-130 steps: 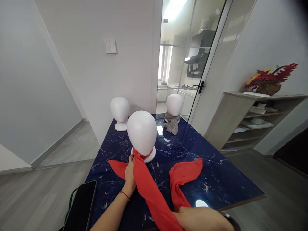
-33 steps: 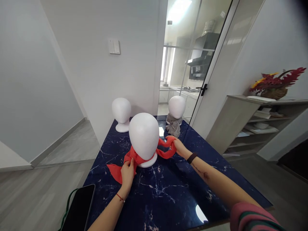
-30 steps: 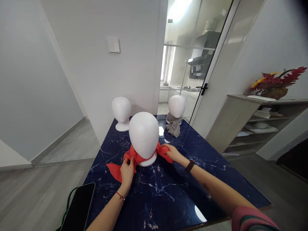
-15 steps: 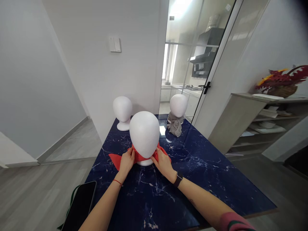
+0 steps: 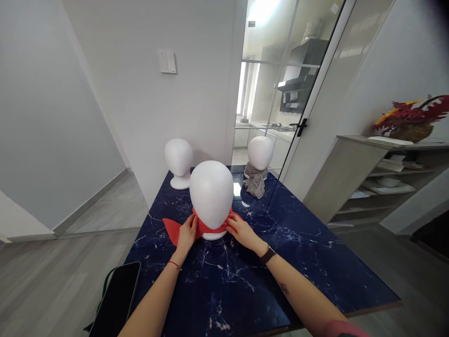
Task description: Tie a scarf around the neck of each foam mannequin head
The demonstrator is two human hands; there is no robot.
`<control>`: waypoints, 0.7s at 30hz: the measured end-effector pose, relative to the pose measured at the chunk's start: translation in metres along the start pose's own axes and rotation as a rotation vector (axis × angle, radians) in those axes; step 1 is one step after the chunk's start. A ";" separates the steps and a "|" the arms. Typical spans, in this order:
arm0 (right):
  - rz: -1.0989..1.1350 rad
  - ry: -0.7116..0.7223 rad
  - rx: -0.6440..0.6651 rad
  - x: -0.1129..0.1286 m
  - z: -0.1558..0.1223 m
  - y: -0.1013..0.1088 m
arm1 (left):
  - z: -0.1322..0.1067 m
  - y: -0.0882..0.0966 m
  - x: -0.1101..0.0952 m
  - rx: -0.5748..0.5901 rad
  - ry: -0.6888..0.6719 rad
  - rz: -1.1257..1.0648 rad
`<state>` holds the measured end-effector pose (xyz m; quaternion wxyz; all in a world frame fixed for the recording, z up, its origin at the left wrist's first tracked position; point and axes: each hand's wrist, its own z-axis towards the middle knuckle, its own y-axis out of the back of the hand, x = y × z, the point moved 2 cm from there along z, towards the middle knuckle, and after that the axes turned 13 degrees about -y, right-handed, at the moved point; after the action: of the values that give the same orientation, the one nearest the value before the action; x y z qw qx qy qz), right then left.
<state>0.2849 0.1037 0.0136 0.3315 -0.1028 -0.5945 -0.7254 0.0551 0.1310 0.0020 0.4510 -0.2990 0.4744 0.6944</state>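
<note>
A white foam mannequin head [image 5: 211, 193] stands upright in front of me on the dark blue marbled table [image 5: 224, 281]. Around its neck lies a red scarf [image 5: 171, 230], one pointed end spreading out to the left. My left hand [image 5: 187, 232] pinches the scarf at the left of the neck. On the right side of the neck, the fingers of my right hand [image 5: 242, 230] are closed on the same cloth. Part of the scarf is hidden behind the head and under my hands.
A bare white mannequin head [image 5: 178, 159] stands at the back left. Another head [image 5: 260, 152], at the back right, wears a grey scarf [image 5: 255, 181]. A dark phone-like device [image 5: 117, 297] lies at the table's left edge. A shelf unit [image 5: 372, 187] stands at right.
My right hand has shifted slightly right and turned, still on the red scarf. The scarf's left end has moved a little to the right.
</note>
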 end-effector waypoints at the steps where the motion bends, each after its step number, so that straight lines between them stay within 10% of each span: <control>1: 0.010 -0.004 0.002 0.000 0.000 0.001 | 0.001 0.003 -0.001 0.019 -0.001 -0.026; 7: 0.042 -0.047 -0.030 0.002 -0.001 -0.004 | 0.010 0.045 0.004 0.208 0.080 -0.243; 10: 0.053 -0.062 -0.057 0.000 -0.001 -0.008 | 0.015 0.061 0.018 0.065 0.099 -0.088; 16: 0.062 -0.076 -0.080 -0.002 -0.001 -0.013 | 0.045 0.048 0.032 -0.161 0.120 0.254; 21: 0.063 -0.080 -0.092 0.001 -0.003 -0.014 | 0.082 0.042 0.005 -0.175 0.030 0.402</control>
<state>0.2765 0.1017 0.0017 0.3252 -0.1654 -0.5698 -0.7363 0.0155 0.2032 0.0447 0.2683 -0.2468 0.4690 0.8044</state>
